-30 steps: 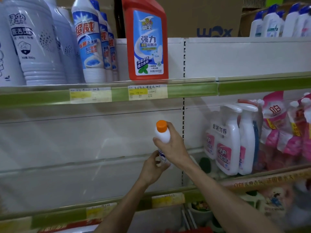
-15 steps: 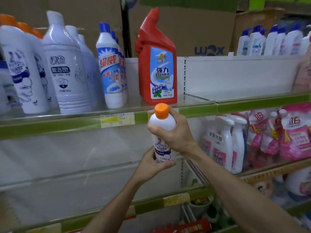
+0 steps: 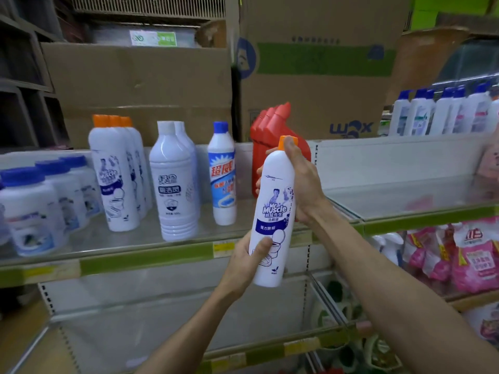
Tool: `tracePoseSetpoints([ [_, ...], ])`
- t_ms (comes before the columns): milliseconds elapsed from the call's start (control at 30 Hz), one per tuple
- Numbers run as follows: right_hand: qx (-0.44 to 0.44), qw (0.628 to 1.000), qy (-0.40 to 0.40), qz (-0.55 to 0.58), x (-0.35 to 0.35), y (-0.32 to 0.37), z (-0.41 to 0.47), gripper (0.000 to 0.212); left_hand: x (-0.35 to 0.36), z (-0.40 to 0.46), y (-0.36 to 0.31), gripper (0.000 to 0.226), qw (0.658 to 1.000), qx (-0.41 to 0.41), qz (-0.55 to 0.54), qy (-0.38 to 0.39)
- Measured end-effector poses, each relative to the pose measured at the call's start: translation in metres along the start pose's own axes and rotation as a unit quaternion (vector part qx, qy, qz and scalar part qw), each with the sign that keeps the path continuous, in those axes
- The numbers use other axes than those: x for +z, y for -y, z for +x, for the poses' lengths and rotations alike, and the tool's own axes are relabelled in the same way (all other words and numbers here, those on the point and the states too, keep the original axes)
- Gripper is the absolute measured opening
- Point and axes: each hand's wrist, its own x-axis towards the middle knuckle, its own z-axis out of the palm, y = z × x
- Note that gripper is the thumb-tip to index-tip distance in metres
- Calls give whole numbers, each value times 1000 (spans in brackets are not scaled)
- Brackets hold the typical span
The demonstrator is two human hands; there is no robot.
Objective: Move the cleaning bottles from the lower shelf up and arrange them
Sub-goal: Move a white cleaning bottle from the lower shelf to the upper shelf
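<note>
Mr Muscle bottle (image 3: pixel 272 220) is up in the air, just in front of the upper shelf (image 3: pixel 151 255). Left hand (image 3: pixel 247 256) is wrapped round its base, right hand (image 3: pixel 298 182) clamped on the shoulder w/ thumb by the orange cap. Smooth stiff plastic, prob full so kinda heavy and a bit slick imo. Matching orange-cap bottles (image 3: pixel 114 174) stand well left of the left hand, so hold low on the body and slide it in there.
</note>
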Motion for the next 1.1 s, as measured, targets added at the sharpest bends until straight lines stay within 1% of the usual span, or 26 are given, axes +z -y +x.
tracePoseSetpoints([
  [100, 24, 999, 15, 26, 11, 7, 4, 52, -9, -1, -16, 57, 999, -15, -21, 21],
  [167, 27, 998, 26, 44, 16, 6, 5, 53, -15, -4, -21, 54, 999, -8, -24, 31],
  [233, 23, 999, 19, 44, 19, 3, 3, 54, -19, -9, -24, 48, 999, -4, -19, 33],
  [267, 26, 999, 16, 40, 22, 2, 2, 56, -21, -11, -25, 44, 999, -2, -16, 30],
  [333, 33, 999, 12, 29, 31, 1, 0, 67, -24, -15, -28, 37, 1000, 5, -14, 18],
  [400, 18, 1000, 5, 22, 43, 1, 1, 74, -30, -19, -34, 34, 1000, 16, -20, 0],
  [433, 2, 1000, 7, 20, 52, 1, 2, 69, -34, -22, -37, 36, 999, 20, -26, -10],
  [533, -39, 998, 50, 18, 82, -1, 3, 37, -54, -31, -47, 51, 999, 36, -28, -28],
  [567, -44, 997, 66, 15, 94, -3, 3, 34, -63, -34, -50, 53, 998, 42, -23, -37],
  [733, -47, 991, 120, 22, 155, -14, 11, 27, -115, -50, -74, 56, 993, 69, 9, -96],
  [800, -56, 990, 132, 4, 175, -19, 17, 30, -136, -54, -83, 56, 990, 73, 30, -115],
  [900, -64, 989, 133, -25, 203, -23, 28, 36, -164, -56, -96, 71, 982, 75, 83, -152],
  [933, -68, 989, 125, -35, 212, -23, 32, 35, -172, -55, -100, 72, 978, 77, 103, -162],
  [1033, -72, 990, 109, -51, 234, -28, 44, 26, -196, -53, -113, 48, 971, 57, 146, -182],
  [1100, -70, 990, 110, -53, 244, -32, 50, 23, -211, -50, -120, 42, 966, 45, 180, -179],
])
